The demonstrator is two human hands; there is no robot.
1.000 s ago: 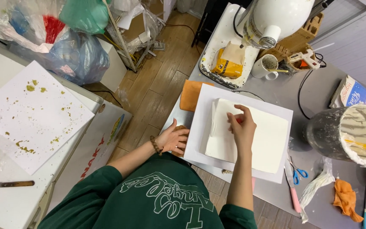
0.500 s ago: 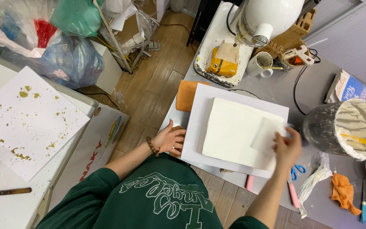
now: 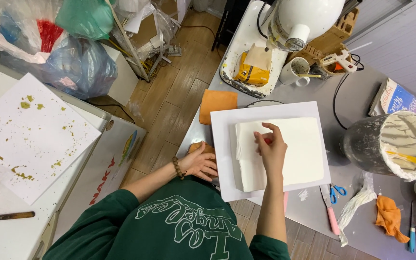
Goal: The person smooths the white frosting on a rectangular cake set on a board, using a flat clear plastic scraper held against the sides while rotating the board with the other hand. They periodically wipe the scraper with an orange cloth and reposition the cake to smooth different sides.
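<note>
Bare table (image 3: pixel 357 98) lies beyond the white board (image 3: pixel 227 159); the plaster bucket (image 3: pixel 391 144) blocks its right side, scissors (image 3: pixel 337 191) its near-right corner.

The white slab (image 3: pixel 285 154) looks matt and pasty, with ridged smear marks near its left edge, and lies on a smooth white board (image 3: pixel 227 159). The counter (image 3: pixel 357 96) is dull grey metal, the orange cloths (image 3: pixel 217 103) are soft fabric, and the floor (image 3: pixel 169 106) is wood plank. The bucket (image 3: pixel 386 144) is crusted with rough, cracked plaster.
</note>
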